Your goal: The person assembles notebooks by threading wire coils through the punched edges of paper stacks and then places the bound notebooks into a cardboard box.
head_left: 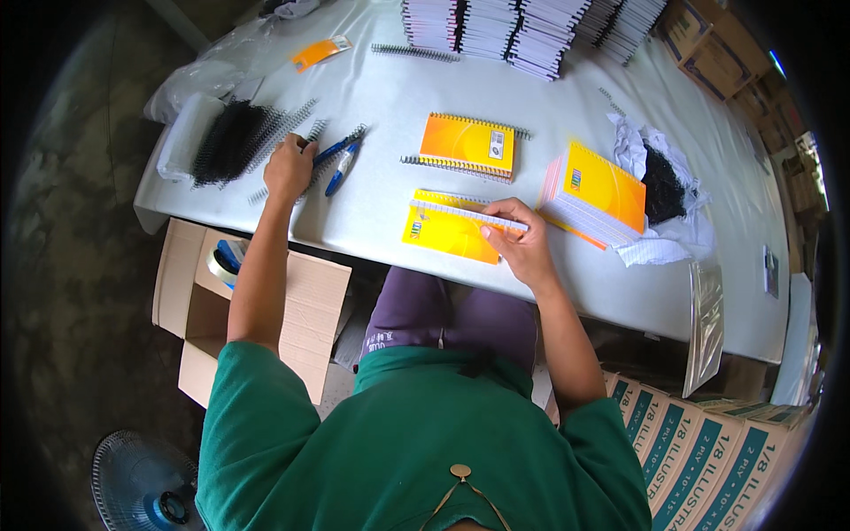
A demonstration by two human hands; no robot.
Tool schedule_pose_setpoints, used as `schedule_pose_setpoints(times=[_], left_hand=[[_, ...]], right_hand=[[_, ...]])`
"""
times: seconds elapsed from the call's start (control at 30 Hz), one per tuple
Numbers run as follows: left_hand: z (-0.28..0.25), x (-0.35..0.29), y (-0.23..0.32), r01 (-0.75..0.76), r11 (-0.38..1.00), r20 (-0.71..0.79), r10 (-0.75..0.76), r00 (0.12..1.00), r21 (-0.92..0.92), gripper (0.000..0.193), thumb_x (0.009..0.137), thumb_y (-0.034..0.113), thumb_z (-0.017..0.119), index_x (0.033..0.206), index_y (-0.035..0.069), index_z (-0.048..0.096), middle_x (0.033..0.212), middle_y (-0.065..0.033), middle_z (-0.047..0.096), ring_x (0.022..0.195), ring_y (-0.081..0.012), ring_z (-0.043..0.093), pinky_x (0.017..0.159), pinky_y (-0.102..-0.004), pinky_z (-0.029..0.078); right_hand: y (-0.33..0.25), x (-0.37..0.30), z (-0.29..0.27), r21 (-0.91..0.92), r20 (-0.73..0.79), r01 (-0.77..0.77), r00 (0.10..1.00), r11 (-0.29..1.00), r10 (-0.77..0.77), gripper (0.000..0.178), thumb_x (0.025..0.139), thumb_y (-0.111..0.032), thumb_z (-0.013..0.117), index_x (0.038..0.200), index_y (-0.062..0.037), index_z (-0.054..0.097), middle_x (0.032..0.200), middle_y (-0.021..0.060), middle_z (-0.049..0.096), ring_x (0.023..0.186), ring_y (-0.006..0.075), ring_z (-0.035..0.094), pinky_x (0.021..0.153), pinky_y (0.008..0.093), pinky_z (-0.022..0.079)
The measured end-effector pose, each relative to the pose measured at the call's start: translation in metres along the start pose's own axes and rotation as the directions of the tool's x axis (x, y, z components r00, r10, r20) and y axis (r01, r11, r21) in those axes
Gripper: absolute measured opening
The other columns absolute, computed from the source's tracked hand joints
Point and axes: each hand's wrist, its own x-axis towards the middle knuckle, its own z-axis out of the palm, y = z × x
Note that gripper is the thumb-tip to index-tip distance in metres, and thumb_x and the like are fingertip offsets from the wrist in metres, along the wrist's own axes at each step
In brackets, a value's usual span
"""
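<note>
My left hand (pixel 289 170) reaches to the left part of the table, fingers closed around a black spiral coil (pixel 316 130) beside a heap of similar coils (pixel 232 142). Just right of it lie two blue pens (pixel 340 168). My right hand (pixel 521 241) grips a small unbound notebook (pixel 478 217), its white punched edge turned up. Under it, near the table's front edge, a yellow notebook (pixel 447 239) lies flat. Farther back rest yellow-orange spiral notebooks (pixel 465 143), stacked, with coils along their edges.
To the right stands a thick stack of yellow-covered pads (pixel 593 190), next to crumpled paper (pixel 686 230) with black coils. Tall stacks of bound pages (pixel 491 31) fill the back. An open carton (pixel 305 310) sits below the table's left edge, a fan (pixel 142 487) on the floor.
</note>
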Motion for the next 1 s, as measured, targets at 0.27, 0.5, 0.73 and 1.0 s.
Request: schedule_pose_setpoints(times=[0.27, 0.5, 0.73, 1.0], left_hand=[[-0.055, -0.017, 0.036, -0.396, 0.874, -0.314, 0.306, 0.899, -0.281, 0.024, 0.087, 0.017, 0.047, 0.103, 0.003, 0.06, 0.091, -0.019, 0.062, 0.083, -0.0344, 0.06, 0.073, -0.0366, 0.047], [-0.054, -0.097, 0.088, -0.111, 0.685, 0.413, 0.552, 0.725, -0.72, 0.034, 0.096, 0.033, 0.042, 0.084, 0.003, 0.052, 0.074, -0.0006, 0.046, 0.066, -0.0091, 0.038, 0.064, -0.0216, 0.036], [-0.045, -0.093, 0.091, 0.071, 0.521, 0.37, 0.496, 0.786, -0.851, 0.026, 0.09, 0.028, 0.054, 0.086, 0.002, 0.054, 0.076, 0.0002, 0.053, 0.063, -0.0078, 0.043, 0.059, -0.0222, 0.039], [-0.08, -0.075, 0.106, -0.716, 0.593, 0.231, 0.804, 0.548, -0.368, 0.046, 0.072, 0.024, 0.071, 0.112, 0.011, 0.054, 0.108, -0.0049, 0.055, 0.096, -0.0204, 0.049, 0.087, -0.0359, 0.034]], right_hand=[[-0.001, 0.006, -0.008, -0.119, 0.092, 0.029, 0.996, 0.992, -0.018, 0.03, 0.086, -0.004, 0.057, 0.115, -0.0004, 0.057, 0.112, 0.0086, 0.061, 0.102, 0.0126, 0.055, 0.09, 0.0261, 0.043], [0.006, 0.003, -0.007, -0.082, 0.065, 0.048, 0.997, 0.995, -0.043, 0.028, 0.086, -0.002, 0.056, 0.114, -0.0005, 0.058, 0.109, 0.009, 0.063, 0.099, 0.0119, 0.056, 0.088, 0.0255, 0.044], [0.001, 0.005, -0.008, -0.118, 0.106, 0.069, 0.993, 0.991, -0.056, 0.027, 0.085, -0.001, 0.056, 0.111, 0.0001, 0.06, 0.108, 0.0093, 0.064, 0.097, 0.011, 0.057, 0.086, 0.024, 0.045], [0.0, 0.001, -0.006, -0.21, 0.095, 0.112, 0.991, 0.971, -0.094, 0.028, 0.084, -0.001, 0.057, 0.111, -0.0003, 0.06, 0.108, 0.0108, 0.064, 0.096, 0.0136, 0.06, 0.083, 0.0247, 0.047]])
